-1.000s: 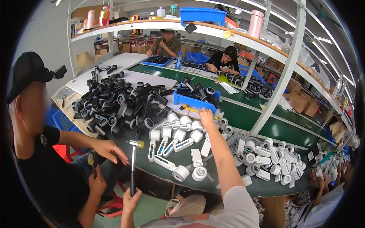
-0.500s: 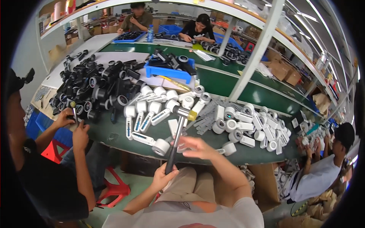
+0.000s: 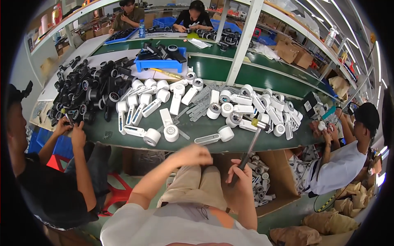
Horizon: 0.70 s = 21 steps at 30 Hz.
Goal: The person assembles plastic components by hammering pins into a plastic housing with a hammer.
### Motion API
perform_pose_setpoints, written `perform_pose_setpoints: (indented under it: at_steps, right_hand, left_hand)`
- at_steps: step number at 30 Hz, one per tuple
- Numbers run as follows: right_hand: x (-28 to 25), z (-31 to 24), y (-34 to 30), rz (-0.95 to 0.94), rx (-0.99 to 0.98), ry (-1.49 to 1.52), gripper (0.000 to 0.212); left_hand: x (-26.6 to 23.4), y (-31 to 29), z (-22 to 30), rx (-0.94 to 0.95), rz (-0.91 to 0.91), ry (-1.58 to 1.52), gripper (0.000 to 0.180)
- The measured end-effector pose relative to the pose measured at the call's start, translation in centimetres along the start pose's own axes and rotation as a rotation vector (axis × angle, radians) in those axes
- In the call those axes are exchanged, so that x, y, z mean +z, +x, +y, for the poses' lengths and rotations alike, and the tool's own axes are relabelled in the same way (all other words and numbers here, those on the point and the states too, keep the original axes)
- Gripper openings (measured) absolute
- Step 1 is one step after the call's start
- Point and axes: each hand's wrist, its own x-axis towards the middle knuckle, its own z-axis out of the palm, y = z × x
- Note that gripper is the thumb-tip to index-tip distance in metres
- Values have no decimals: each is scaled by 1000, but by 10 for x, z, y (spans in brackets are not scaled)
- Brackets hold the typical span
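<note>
My right hand (image 3: 241, 174) grips the dark handle of a hammer (image 3: 251, 146), held tilted over the front edge of the bench. Its metal head has a yellowish face and stands in front of the white handheld fans at the right. Over my lap, my left hand (image 3: 191, 155) is slightly blurred, its fingers bent and their tips hidden; I see nothing in it. The nearest pieces on the bench are a white handheld fan (image 3: 171, 132) with a round grille, another white fan (image 3: 225, 133) lying on its side, and a white fan (image 3: 152, 137) at the left.
Black handheld fans (image 3: 92, 88) are heaped at the left, near a blue bin (image 3: 160, 64). Grey flat strips (image 3: 201, 104) lie mid-bench. A cardboard box (image 3: 279, 168) of white parts stands below at the right. Co-workers sit on both sides and across; a shelf post (image 3: 242, 49) rises behind.
The hammer has passed from my left hand to my right hand and moved right. My left hand is now empty-looking over my lap. The view has shifted to the right.
</note>
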Motion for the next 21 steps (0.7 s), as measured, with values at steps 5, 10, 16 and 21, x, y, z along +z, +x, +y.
perform_pose_setpoints:
  at_steps: [5, 10, 16, 21]
  right_hand:
    - [-7, 20, -22, 136, 22, -121, 30]
    - [-3, 46, -39, 146, -32, -130, 28]
    - [-4, 42, -43, 145, -34, -128, 29]
    - [-11, 48, -41, 128, -15, -147, 30]
  left_hand:
    - [-61, 106, -85, -332, 738, 874, 21]
    - [-89, 137, -122, -563, 573, 793, 33]
    - [-100, 120, -101, -395, 702, 932, 11]
    - [-88, 84, -47, -99, 717, -51, 28]
